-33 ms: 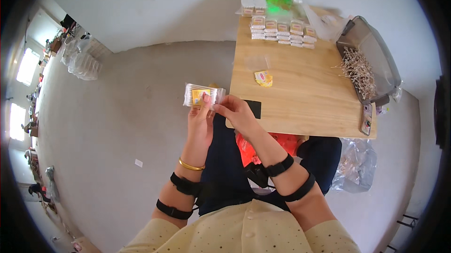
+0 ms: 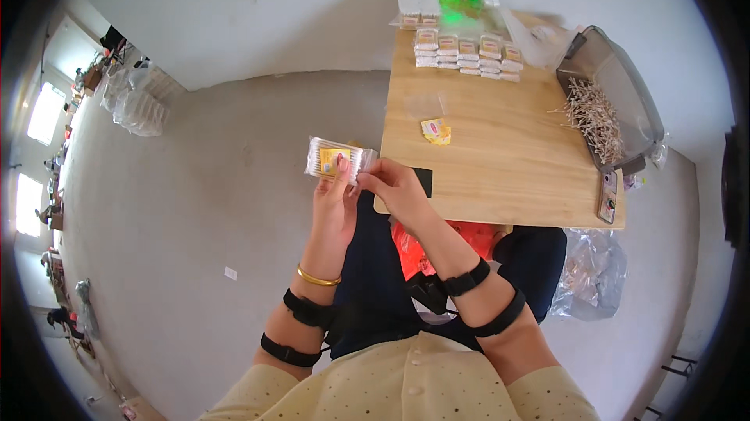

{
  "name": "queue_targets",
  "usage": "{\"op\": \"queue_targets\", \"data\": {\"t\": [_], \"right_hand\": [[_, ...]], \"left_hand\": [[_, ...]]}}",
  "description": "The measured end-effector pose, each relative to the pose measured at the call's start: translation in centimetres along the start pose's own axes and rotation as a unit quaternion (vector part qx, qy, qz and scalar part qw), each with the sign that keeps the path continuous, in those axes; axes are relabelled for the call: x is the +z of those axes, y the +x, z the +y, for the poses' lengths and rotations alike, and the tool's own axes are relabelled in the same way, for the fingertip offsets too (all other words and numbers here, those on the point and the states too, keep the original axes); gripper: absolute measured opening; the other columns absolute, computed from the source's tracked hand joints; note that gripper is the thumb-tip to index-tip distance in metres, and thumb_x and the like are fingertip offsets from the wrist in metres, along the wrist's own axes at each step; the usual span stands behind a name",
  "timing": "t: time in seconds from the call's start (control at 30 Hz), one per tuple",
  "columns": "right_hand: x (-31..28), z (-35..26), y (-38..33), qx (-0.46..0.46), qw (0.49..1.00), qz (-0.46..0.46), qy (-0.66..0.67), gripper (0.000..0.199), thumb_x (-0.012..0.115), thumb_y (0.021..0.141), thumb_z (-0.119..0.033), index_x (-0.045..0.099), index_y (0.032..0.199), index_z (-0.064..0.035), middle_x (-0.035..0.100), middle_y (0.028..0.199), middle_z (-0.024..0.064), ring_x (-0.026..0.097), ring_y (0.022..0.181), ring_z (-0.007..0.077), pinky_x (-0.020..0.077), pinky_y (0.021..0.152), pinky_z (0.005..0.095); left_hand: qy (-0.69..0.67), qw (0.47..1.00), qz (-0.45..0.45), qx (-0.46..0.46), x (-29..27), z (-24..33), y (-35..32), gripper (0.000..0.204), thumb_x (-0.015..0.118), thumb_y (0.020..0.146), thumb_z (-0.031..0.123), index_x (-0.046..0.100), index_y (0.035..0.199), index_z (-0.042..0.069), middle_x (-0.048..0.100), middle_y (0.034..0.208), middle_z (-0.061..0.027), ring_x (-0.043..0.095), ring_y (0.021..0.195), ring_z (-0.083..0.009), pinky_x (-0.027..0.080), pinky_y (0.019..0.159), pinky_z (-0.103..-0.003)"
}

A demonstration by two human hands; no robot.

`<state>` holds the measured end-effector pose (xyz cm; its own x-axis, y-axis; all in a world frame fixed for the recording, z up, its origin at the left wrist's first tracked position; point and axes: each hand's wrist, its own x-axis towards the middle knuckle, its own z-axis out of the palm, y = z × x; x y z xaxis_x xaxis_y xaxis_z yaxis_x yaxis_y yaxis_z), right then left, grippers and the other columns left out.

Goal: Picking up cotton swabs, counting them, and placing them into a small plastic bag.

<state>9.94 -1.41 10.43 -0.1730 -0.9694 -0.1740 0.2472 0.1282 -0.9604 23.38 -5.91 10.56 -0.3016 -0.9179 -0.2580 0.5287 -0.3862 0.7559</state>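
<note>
A clear plastic packet of white cotton swabs (image 2: 316, 157) with a yellow label card hangs off the table's left edge, above the floor. My left hand (image 2: 334, 201) grips it from below, the thumb pressed over the label. At the packet's right end, my right hand (image 2: 400, 188) pinches the loose plastic flap between thumb and fingers. On the wooden table (image 2: 500, 148), yellow cards (image 2: 436, 133) lie beside a flat clear bag (image 2: 424, 105). Filled swab packets (image 2: 467, 51) stand stacked in rows toward the back.
A grey translucent bin (image 2: 653, 120), tipped on its side, holds many loose swabs (image 2: 595, 120) at the table's right. A phone (image 2: 607, 201) rests at the near right corner. Below the table are a red bag (image 2: 410, 253) and a clear plastic bag (image 2: 591, 276).
</note>
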Motion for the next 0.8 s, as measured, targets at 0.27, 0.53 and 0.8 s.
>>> {"op": "queue_targets", "data": {"t": [0.27,0.53,0.8], "right_hand": [[-3.8,-8.1,-7.5,-0.158,0.973,0.094,-0.137,0.014,0.068,0.1,-0.012,0.067,0.101,0.0016,0.07,0.095,0.0049,0.065,0.092,0.0114,0.0514,0.086,0.0286],[-6.7,-11.5,-14.2,-0.272,0.907,0.093,-0.308,0.012,0.07,0.093,-0.006,0.067,0.101,0.0022,0.066,0.088,0.0139,0.063,0.091,0.0265,0.0501,0.084,0.0364],[-7.9,-12.0,-19.4,-0.232,0.932,0.129,-0.247,0.013,0.071,0.094,-0.007,0.07,0.105,0.0016,0.072,0.094,0.0111,0.067,0.092,0.0203,0.0504,0.087,0.0335]], "left_hand": [[0.055,0.984,-0.157,-0.058,0.2,1.3,-3.7,0.043,0.076,0.096,0.023,0.06,0.134,0.007,0.066,0.128,-0.0047,0.059,0.117,-0.0159,0.045,0.107,-0.035],[0.369,0.863,-0.299,0.17,8.1,3.8,-8.6,0.038,0.08,0.09,0.01,0.065,0.124,0.001,0.071,0.118,-0.0076,0.066,0.114,-0.0167,0.05,0.1,-0.033],[0.301,0.893,-0.305,0.137,9.6,1.6,-11.4,0.021,0.075,0.095,0.008,0.069,0.112,-0.003,0.075,0.101,-0.0055,0.071,0.095,-0.0119,0.056,0.085,-0.028]]}}
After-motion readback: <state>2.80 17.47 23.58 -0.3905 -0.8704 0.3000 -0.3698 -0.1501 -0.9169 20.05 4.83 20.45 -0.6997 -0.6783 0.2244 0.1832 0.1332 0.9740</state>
